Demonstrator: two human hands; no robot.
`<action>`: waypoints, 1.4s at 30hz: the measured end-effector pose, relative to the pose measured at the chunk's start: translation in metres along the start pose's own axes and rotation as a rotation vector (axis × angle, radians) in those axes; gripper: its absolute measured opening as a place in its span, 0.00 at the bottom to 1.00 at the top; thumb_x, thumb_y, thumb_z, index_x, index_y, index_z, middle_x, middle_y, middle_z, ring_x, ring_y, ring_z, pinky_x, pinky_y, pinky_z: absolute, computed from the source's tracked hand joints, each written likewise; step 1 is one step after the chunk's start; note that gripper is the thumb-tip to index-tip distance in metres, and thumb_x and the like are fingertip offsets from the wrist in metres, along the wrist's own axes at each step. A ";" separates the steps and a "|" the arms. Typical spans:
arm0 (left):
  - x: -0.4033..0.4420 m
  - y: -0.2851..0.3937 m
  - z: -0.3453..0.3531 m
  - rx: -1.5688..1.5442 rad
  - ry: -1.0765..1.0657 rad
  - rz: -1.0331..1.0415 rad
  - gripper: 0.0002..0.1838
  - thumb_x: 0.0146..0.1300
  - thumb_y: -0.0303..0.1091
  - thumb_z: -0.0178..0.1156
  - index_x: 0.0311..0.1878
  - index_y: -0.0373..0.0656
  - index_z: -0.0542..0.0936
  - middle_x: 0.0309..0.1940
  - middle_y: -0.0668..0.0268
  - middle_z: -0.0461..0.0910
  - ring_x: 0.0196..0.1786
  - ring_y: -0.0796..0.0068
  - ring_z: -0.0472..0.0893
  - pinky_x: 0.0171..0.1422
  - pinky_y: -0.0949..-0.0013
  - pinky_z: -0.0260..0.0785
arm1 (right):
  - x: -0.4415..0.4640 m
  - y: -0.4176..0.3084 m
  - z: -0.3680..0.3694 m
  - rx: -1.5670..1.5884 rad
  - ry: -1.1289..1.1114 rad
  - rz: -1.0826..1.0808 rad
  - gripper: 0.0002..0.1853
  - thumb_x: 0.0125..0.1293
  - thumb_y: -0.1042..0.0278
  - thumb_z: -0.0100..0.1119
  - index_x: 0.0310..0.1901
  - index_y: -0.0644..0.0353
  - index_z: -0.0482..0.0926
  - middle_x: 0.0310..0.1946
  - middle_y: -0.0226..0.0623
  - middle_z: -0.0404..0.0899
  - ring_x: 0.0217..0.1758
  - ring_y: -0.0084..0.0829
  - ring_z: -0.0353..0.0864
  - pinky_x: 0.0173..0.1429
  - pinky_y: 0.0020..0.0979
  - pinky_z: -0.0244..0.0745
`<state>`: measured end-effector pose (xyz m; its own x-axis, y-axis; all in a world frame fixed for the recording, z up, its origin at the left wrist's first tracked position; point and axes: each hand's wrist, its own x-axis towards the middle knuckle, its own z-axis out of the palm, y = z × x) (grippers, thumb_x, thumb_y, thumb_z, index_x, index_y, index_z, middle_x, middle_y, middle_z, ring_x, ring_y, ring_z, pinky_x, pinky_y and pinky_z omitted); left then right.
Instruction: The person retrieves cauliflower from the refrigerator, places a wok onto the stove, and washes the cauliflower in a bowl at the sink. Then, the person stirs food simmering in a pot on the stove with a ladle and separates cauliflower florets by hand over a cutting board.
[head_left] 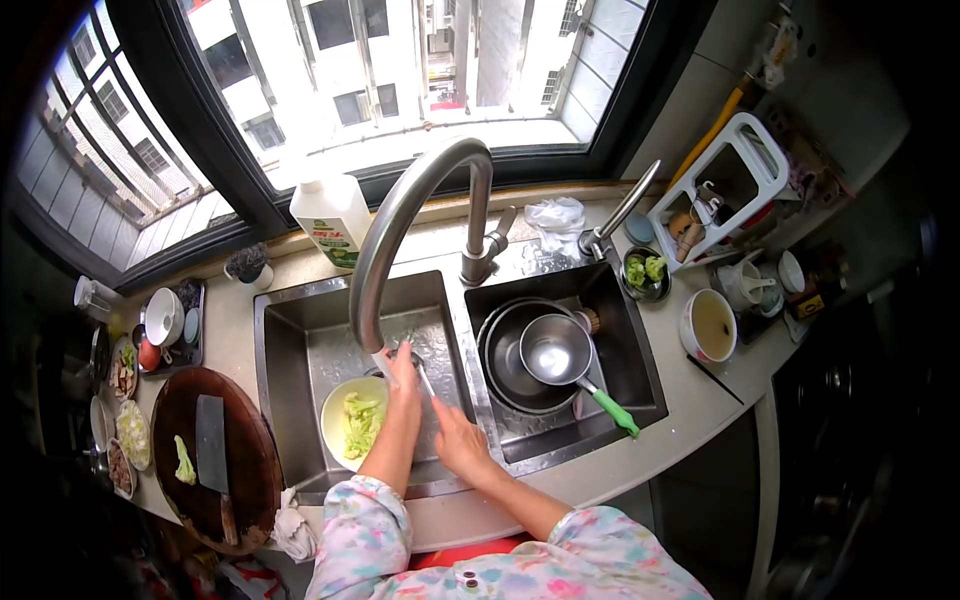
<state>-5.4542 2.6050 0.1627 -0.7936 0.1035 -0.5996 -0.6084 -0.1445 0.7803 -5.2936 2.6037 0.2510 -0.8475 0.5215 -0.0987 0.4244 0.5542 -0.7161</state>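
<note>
Over the left sink basin [297, 345], grips the handle of a slim metal utensil [428, 380] with the right hand [460, 442], fingers curled closed around it. Holds the left hand [403, 372] by the utensil's far end, just beside the tip of the curved, brushed-metal faucet [372, 270]; cannot tell whether with fingers apart or together, nor whether touching either one. Has low in the same basin a smooth, round white bowl [333, 430] of crinkled, pale green leaves [362, 425]. Within the right basin [637, 370], shows a nest of round, dark metal pans [502, 365], topped by a shiny saucepan [555, 350] with a bright green handle. Off to the left on the tabletop [590, 485], shows a thick, round wooden chopping board [256, 430] bearing a flat, rectangular cleaver [212, 440] and one ragged leaf strip [184, 460]. Behind the left basin, shows a white plastic jug [330, 215] with a printed label.
</note>
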 end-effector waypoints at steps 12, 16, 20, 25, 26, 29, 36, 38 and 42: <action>-0.013 0.005 -0.020 1.286 -0.278 0.550 0.19 0.50 0.46 0.55 0.40 0.45 0.80 0.32 0.57 0.80 0.35 0.53 0.78 0.47 0.59 0.70 | -0.013 0.017 -0.014 -0.292 -0.064 -0.220 0.24 0.53 0.78 0.49 0.55 0.61 0.68 0.32 0.43 0.68 0.30 0.43 0.77 0.30 0.41 0.73; -0.019 0.004 -0.028 1.377 -0.267 0.664 0.20 0.52 0.51 0.54 0.36 0.44 0.81 0.34 0.57 0.81 0.37 0.52 0.78 0.47 0.59 0.68 | -0.015 0.019 -0.013 -0.293 -0.078 -0.244 0.23 0.53 0.78 0.49 0.54 0.60 0.69 0.30 0.42 0.69 0.30 0.42 0.77 0.29 0.41 0.73; 0.028 0.018 -0.040 1.160 -0.554 0.118 0.15 0.54 0.46 0.59 0.30 0.43 0.82 0.28 0.61 0.81 0.31 0.64 0.78 0.39 0.66 0.68 | -0.017 0.011 -0.018 -0.274 -0.099 -0.267 0.22 0.53 0.77 0.49 0.53 0.58 0.69 0.30 0.42 0.69 0.29 0.43 0.77 0.29 0.41 0.73; 0.034 0.010 -0.039 0.242 -0.189 -0.040 0.09 0.54 0.36 0.61 0.31 0.39 0.79 0.22 0.66 0.77 0.20 0.74 0.74 0.20 0.69 0.64 | -0.005 0.007 -0.015 -0.247 -0.082 -0.253 0.22 0.54 0.77 0.50 0.53 0.57 0.70 0.30 0.44 0.70 0.28 0.45 0.77 0.28 0.42 0.73; 0.022 0.013 -0.033 0.039 -0.025 -0.066 0.09 0.54 0.35 0.61 0.32 0.39 0.78 0.20 0.66 0.76 0.18 0.74 0.73 0.17 0.68 0.63 | 0.001 0.006 -0.014 -0.235 -0.073 -0.244 0.22 0.54 0.77 0.50 0.53 0.57 0.70 0.30 0.44 0.70 0.29 0.45 0.77 0.28 0.42 0.73; 0.012 0.007 -0.029 0.077 0.175 0.038 0.10 0.58 0.31 0.56 0.42 0.39 0.72 0.20 0.64 0.75 0.11 0.72 0.71 0.10 0.72 0.59 | 0.011 0.001 -0.006 -0.205 -0.049 -0.230 0.19 0.54 0.77 0.50 0.50 0.57 0.71 0.30 0.45 0.70 0.29 0.47 0.77 0.29 0.44 0.73; -0.020 -0.002 -0.040 0.155 -0.082 0.218 0.08 0.59 0.26 0.50 0.42 0.38 0.67 0.24 0.56 0.79 0.10 0.77 0.68 0.11 0.75 0.59 | 0.027 0.003 0.004 -0.207 -0.008 -0.234 0.06 0.55 0.75 0.50 0.36 0.60 0.70 0.30 0.47 0.71 0.27 0.48 0.77 0.29 0.45 0.73; -0.029 -0.006 -0.041 0.143 -0.107 0.249 0.08 0.58 0.24 0.49 0.42 0.37 0.68 0.23 0.58 0.79 0.13 0.77 0.71 0.13 0.76 0.60 | 0.031 0.001 0.005 -0.199 0.000 -0.234 0.05 0.55 0.75 0.50 0.35 0.60 0.70 0.30 0.46 0.72 0.27 0.48 0.77 0.29 0.45 0.73; -0.052 0.001 -0.044 0.156 -0.138 0.175 0.04 0.55 0.24 0.49 0.29 0.37 0.74 0.20 0.65 0.77 0.21 0.81 0.74 0.18 0.78 0.63 | 0.032 0.002 0.013 -0.165 -0.008 -0.207 0.04 0.56 0.73 0.51 0.34 0.59 0.70 0.30 0.46 0.72 0.28 0.48 0.77 0.29 0.45 0.73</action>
<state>-5.4132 2.5563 0.1865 -0.8734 0.2252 -0.4318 -0.4472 -0.0199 0.8942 -5.3239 2.6129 0.2379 -0.9240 0.3810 0.0321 0.2873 0.7472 -0.5992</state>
